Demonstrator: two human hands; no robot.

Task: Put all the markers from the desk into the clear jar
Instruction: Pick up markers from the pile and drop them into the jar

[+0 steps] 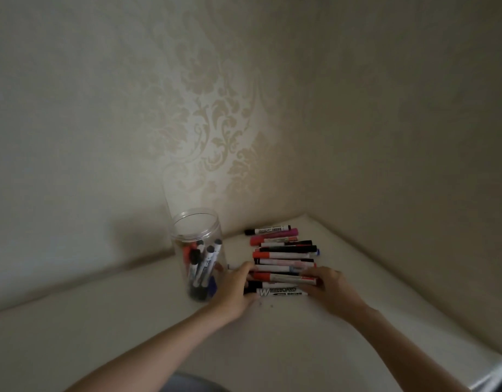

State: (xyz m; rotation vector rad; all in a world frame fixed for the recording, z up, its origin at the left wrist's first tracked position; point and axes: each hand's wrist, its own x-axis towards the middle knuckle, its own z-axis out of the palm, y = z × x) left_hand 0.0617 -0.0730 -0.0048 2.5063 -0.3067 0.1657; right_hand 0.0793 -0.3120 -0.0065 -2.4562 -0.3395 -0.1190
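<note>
A clear jar [197, 236] stands upright on the white desk [272, 349], with several markers standing inside it. To its right lies a row of several markers [283, 254], red, black, pink and white, side by side. My left hand [234, 290] rests on the left ends of the nearest markers, fingers curled over them. My right hand [326, 284] covers their right ends. Between the hands lies a white marker with a black cap, marked WHITEBOARD [281, 292]. Both hands seem to grip the nearest markers; the fingers' hold is partly hidden.
The desk sits in a corner; patterned wallpaper [221, 123] rises behind the jar and a plain wall [414, 165] runs along the right. The desk's front right edge [493, 372] is near the frame's corner. Small crumbs [268, 304] lie beside the nearest marker.
</note>
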